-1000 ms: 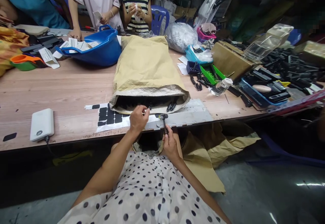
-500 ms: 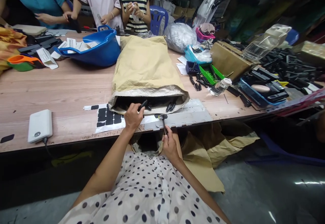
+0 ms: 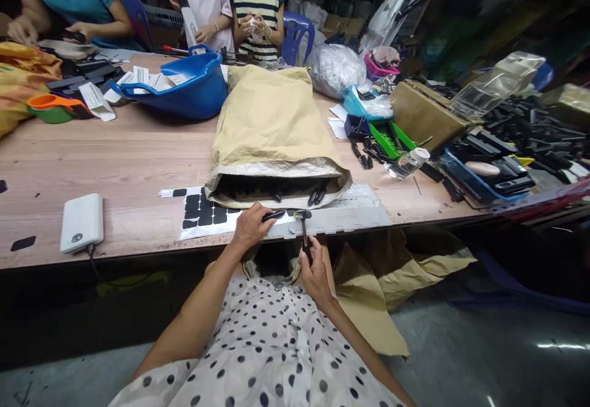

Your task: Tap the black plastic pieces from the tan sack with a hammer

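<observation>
My left hand [image 3: 251, 227] is closed on a slim black piece [image 3: 275, 215], held almost flat just above the grey board [image 3: 369, 212] at the table's front edge. A small hammer [image 3: 303, 230] is in my right hand [image 3: 316, 270], gripped by its dark handle. Its head points up and lies close to the right end of the black piece; whether they touch I cannot tell. Behind both hands lies a tan paper sack [image 3: 271, 112] with its mouth toward me. Similar black pieces [image 3: 317, 196] show in the opening. Left of it is a white sheet with black stickers [image 3: 205, 213].
A white power bank [image 3: 83, 222] with a cable lies on the left. At the back are a blue basin [image 3: 184, 96] and several people. To the right stand a green tray [image 3: 391, 139], a clear bottle [image 3: 408, 164] and a cardboard box [image 3: 426, 115].
My left hand has brought the black piece from the sack's mouth down to the board, beside the hammer's head. The view has shifted slightly. At the back, a person has raised a long dark-and-white object.
</observation>
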A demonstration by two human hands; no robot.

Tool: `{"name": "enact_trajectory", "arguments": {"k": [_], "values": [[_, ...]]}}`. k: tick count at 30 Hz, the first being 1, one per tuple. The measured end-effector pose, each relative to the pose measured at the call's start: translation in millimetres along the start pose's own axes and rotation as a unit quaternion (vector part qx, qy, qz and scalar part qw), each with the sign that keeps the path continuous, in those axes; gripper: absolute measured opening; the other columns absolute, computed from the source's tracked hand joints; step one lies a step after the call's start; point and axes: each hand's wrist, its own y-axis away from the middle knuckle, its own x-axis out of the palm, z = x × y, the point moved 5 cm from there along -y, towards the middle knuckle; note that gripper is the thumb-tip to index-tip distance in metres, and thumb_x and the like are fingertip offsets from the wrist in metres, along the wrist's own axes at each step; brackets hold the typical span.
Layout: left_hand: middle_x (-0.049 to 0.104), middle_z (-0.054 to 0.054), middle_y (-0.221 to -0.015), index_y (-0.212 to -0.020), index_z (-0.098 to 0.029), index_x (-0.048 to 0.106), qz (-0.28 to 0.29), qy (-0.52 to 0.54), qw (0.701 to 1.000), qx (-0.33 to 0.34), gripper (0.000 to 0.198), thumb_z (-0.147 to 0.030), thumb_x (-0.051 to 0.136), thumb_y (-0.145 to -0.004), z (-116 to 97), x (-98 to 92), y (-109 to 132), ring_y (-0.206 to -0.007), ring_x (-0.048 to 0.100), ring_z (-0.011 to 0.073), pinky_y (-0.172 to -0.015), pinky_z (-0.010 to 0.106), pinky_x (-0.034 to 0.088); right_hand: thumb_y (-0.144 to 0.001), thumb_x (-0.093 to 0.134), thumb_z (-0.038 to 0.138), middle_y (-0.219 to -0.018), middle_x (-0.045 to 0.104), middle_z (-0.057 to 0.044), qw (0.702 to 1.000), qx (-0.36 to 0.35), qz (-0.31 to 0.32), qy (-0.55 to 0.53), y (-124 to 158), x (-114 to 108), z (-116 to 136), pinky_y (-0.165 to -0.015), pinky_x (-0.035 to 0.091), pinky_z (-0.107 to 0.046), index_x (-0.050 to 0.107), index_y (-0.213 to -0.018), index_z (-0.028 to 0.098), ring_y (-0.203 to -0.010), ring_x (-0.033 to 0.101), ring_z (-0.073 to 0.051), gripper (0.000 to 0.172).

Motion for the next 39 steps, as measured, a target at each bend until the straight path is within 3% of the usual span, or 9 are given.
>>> {"name": "enact_trajectory", "arguments": {"k": [5,12,24,30,37,39], "values": [[0.069,0.001,-0.091,-0.097,-0.026,0.073,0.024,0.022,0.999,-0.020,0.015,-0.031,0.065,-0.086,-0.9,-1.0,-0.4,-0.084,0.065,0.0179,-0.078,0.028,0.050,-0.097,0.047,0.039,-0.116,0.072,-0.012,1.000,0.006,-0.003,-0.005,4.0,-2.2,4.5,-0.095,0.057,-0.041,0.058,-0.131,0.018,-0.106,0.070,-0.025,0.041],[0.068,0.001,-0.090,-0.095,-0.026,0.073,0.047,0.036,0.997,-0.043,0.013,-0.029,0.066,-0.084,-7.2,-3.8,0.1,-0.086,0.065,0.0189,-0.079,0.029,0.049,-0.099,0.046,0.034,-0.135,0.067,-0.011,0.998,-0.061,0.012,0.023,4.3,-2.2,33.0,-0.104,0.055,-0.041,0.056,-0.141,0.020,-0.125,0.064,-0.025,0.045],[0.067,0.001,-0.089,-0.092,-0.025,0.072,0.040,0.055,0.997,-0.040,0.011,-0.025,0.069,-0.082,-17.1,6.4,2.9,-0.085,0.065,0.0188,-0.079,0.030,0.049,-0.101,0.046,0.034,-0.137,0.066,-0.011,0.995,-0.081,0.013,0.059,7.1,-15.9,45.3,-0.106,0.054,-0.040,0.055,-0.144,0.021,-0.126,0.063,-0.024,0.045],[0.068,0.002,-0.091,-0.093,-0.025,0.071,0.047,0.069,0.995,-0.047,0.010,-0.025,0.069,-0.083,-23.0,9.6,6.6,-0.091,0.065,0.0209,-0.082,0.032,0.049,-0.100,0.047,0.037,-0.134,0.069,-0.010,0.993,-0.077,0.061,0.072,10.1,-12.8,44.4,-0.103,0.056,-0.041,0.059,-0.140,0.021,-0.123,0.065,-0.025,0.045],[0.067,0.003,-0.088,-0.091,-0.024,0.071,0.060,0.075,0.995,-0.031,0.009,-0.026,0.071,-0.081,-28.4,8.7,8.2,-0.089,0.064,0.0210,-0.084,0.035,0.050,-0.096,0.050,0.041,-0.124,0.072,-0.011,0.988,-0.059,-0.033,0.138,-14.2,-44.5,29.8,-0.100,0.055,-0.044,0.065,-0.133,0.022,-0.118,0.065,-0.028,0.044],[0.066,0.002,-0.084,-0.087,-0.023,0.072,0.063,0.078,0.995,-0.024,0.008,-0.027,0.071,-0.081,-28.4,7.7,7.3,-0.085,0.064,0.0204,-0.082,0.034,0.050,-0.095,0.049,0.040,-0.118,0.072,-0.012,0.982,-0.066,-0.054,0.169,-22.0,-53.0,22.9,-0.091,0.057,-0.042,0.067,-0.130,0.022,-0.107,0.068,-0.027,0.044]]}}
